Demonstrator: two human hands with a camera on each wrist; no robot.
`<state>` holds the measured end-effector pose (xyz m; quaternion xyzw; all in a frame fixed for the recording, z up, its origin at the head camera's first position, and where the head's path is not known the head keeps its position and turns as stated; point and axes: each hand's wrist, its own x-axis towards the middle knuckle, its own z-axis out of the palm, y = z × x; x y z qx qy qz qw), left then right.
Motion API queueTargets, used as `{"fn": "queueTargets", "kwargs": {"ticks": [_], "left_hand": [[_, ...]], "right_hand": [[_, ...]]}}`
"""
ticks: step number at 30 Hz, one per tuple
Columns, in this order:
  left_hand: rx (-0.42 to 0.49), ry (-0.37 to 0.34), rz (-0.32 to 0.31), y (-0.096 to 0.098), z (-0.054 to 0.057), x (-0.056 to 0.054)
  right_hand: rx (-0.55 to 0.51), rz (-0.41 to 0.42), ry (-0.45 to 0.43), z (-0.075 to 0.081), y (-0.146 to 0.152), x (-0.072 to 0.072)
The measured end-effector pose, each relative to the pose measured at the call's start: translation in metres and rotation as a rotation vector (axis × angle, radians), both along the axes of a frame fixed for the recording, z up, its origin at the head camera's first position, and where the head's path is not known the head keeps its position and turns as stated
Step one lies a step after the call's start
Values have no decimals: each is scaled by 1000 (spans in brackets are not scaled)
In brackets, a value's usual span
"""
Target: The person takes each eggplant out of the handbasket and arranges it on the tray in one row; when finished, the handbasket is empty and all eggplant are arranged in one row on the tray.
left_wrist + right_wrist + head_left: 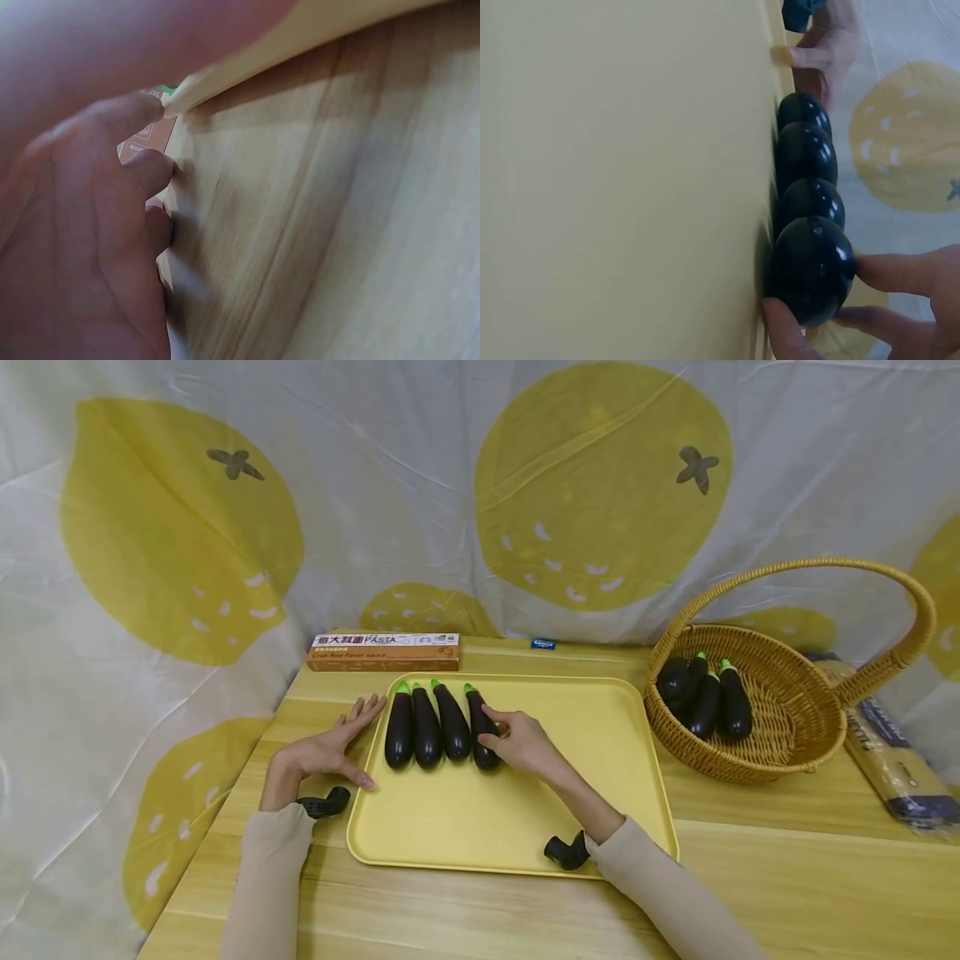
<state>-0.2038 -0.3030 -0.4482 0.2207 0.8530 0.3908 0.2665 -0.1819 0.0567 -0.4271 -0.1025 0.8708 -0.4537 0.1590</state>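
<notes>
My right hand [527,745] pinches a dark purple eggplant [477,717] with a green stem end, on the yellow tray [450,827]. To its left lie three more eggplants [426,731], side by side with stems pointing away from me. In the right wrist view, thumb and fingers sit around the rounded end of the held eggplant [814,270], nearest in the row. My left hand [324,752] rests at the tray's left edge, fingers spread and thumb tip at the rim. The left wrist view shows its fingers [148,171] extended along the wooden table.
A wicker basket [750,760] with a tall handle stands right of the tray, several eggplants [735,702] inside. Behind the tray are a pasta box [382,653] and a small blue packet [543,644]. A plastic-wrapped package [900,768] lies past the basket. A lemon-print curtain hangs behind.
</notes>
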Motion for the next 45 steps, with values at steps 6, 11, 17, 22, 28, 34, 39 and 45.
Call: {"fn": "queueTargets", "kwargs": {"ticks": [6, 11, 17, 22, 28, 34, 39, 45], "left_hand": [[23, -8, 3, 0, 0, 2], [27, -18, 22, -1, 1, 4], [22, -17, 22, -1, 3, 5], [17, -19, 28, -3, 3, 5], [6, -6, 18, -1, 3, 2], [9, -21, 20, 1, 1, 1], [1, -8, 15, 2, 2, 0], [0, -18, 16, 2, 3, -1]], "right_hand": [[-11, -32, 23, -1, -3, 6], [-19, -27, 34, 1, -4, 9], [48, 102, 55, 16, 21, 13], [33, 191, 60, 35, 61, 16], [-15, 165, 71, 47, 112, 21], [32, 119, 133, 60, 163, 27], [70, 48, 127, 75, 208, 36], [258, -80, 114, 74, 255, 33]]}}
